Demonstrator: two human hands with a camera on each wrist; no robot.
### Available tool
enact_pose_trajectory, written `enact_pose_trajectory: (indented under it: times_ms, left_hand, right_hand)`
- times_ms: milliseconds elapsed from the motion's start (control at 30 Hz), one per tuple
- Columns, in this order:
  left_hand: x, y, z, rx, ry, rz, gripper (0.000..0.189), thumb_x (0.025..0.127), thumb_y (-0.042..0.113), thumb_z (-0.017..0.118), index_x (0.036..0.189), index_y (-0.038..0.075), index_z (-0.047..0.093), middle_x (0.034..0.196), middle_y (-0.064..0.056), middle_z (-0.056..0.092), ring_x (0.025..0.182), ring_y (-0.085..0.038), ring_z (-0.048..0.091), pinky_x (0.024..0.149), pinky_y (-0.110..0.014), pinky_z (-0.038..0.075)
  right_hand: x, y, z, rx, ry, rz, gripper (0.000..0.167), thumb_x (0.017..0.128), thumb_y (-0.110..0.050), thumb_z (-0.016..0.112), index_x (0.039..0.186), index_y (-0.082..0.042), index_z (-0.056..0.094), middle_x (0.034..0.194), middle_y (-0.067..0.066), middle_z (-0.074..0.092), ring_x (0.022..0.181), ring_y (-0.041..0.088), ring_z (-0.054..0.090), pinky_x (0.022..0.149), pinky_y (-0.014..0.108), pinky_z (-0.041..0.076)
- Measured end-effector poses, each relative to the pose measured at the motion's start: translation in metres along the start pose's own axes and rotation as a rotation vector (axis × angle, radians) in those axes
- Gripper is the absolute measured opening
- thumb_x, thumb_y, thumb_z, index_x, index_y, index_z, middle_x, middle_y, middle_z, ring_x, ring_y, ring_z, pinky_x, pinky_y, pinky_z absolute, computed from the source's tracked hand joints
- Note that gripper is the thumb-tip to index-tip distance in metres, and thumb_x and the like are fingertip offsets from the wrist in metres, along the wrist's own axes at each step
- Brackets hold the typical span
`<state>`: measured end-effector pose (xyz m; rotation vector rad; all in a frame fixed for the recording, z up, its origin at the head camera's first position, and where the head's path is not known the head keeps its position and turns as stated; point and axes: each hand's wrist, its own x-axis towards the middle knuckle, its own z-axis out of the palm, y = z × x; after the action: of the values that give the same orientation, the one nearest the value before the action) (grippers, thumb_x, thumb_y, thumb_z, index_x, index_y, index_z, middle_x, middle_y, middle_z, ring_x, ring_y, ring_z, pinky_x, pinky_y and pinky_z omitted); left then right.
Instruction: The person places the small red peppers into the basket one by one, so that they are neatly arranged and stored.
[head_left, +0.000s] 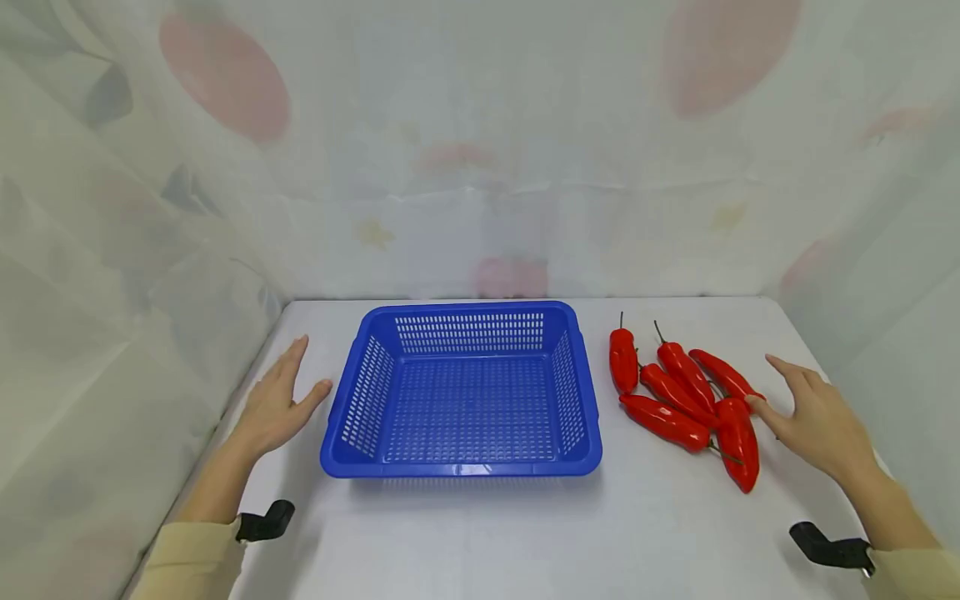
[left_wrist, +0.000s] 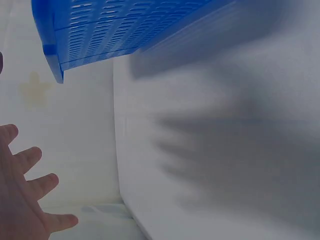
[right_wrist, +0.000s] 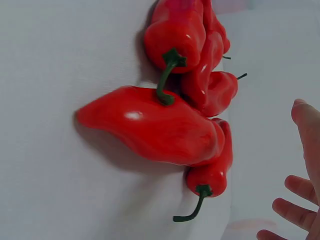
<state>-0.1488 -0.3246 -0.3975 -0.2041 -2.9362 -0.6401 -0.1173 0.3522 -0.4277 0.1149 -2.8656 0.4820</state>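
Observation:
A blue plastic basket (head_left: pixel 461 471) with slotted walls stands in the middle of the table, its inside bare. Several red peppers (head_left: pixel 678 367) with thin green stems lie in a loose cluster to its right. My left hand (head_left: pixel 273 412) hovers left of the basket, fingers spread, touching nothing; the left wrist view shows the basket's side wall (left_wrist: pixel 105 30) and the hand's shadow. Over on the right, my right hand (head_left: pixel 825 425) is beside the cluster with thumb and fingers apart. Its thumb tip is near the nearest pepper (right_wrist: pixel 155 125); the right wrist view shows no grip on any pepper.
The white table (head_left: pixel 465 542) reaches back to a pale patterned curtain (head_left: pixel 465 167). More pale sheeting (head_left: pixel 97 333) closes off the left side and also the right. Black wrist mounts (head_left: pixel 266 521) sit at both sleeve cuffs.

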Motion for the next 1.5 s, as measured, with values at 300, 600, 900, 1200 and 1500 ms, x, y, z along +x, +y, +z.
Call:
enact_pose_trajectory:
  times_ms: [300,600,900,1200,1500]
  left_hand:
    - [-0.003,-0.002,0.002,-0.232,-0.052,-0.052,0.074,0.095,0.038,0.046,0.149,0.015,0.001,0.15,-0.025,0.016,0.131,-0.051,0.021,0.097,-0.07,0.023]
    - [0.001,-0.012,0.005,-0.448,-0.158,-0.159,0.074,0.096,0.041,0.044,0.149,0.011,0.001,0.145,-0.029,0.025,0.125,-0.052,0.033,0.093,-0.063,0.038]
    - [0.004,-0.013,0.015,-0.55,-0.224,-0.182,0.075,0.094,0.042,0.046,0.148,0.008,0.007,0.142,-0.029,0.031,0.118,-0.047,0.045,0.084,-0.051,0.05]
    - [0.005,-0.011,0.018,-0.584,-0.283,-0.191,0.074,0.092,0.041,0.051,0.147,0.008,0.014,0.132,-0.029,0.043,0.106,-0.039,0.056,0.077,-0.042,0.055]
    - [0.009,-0.004,0.019,-0.582,-0.296,-0.191,0.074,0.092,0.039,0.053,0.147,0.01,0.014,0.122,-0.027,0.05,0.094,-0.029,0.063,0.073,-0.04,0.056]
  right_hand:
    - [-0.01,0.001,0.009,0.04,0.03,0.026,0.076,0.076,-0.024,0.073,0.136,0.003,0.035,0.118,0.039,0.042,0.099,0.054,0.043,0.064,0.066,0.044]
    - [-0.018,-0.005,0.014,0.092,-0.004,0.041,0.076,0.078,-0.026,0.071,0.137,0.004,0.033,0.115,0.038,0.043,0.087,0.048,0.049,0.05,0.054,0.05]
    - [-0.03,-0.009,0.027,0.137,-0.049,0.129,0.075,0.082,-0.032,0.067,0.139,0.003,0.031,0.119,0.035,0.04,0.092,0.047,0.05,0.051,0.05,0.052]
    - [-0.039,-0.006,0.039,0.185,-0.029,0.142,0.071,0.082,-0.028,0.068,0.136,0.004,0.035,0.115,0.032,0.046,0.088,0.043,0.053,0.051,0.045,0.053]
    - [-0.042,-0.008,0.042,0.201,-0.004,0.182,0.066,0.085,-0.029,0.064,0.133,0.008,0.037,0.106,0.03,0.052,0.08,0.039,0.057,0.049,0.035,0.053]
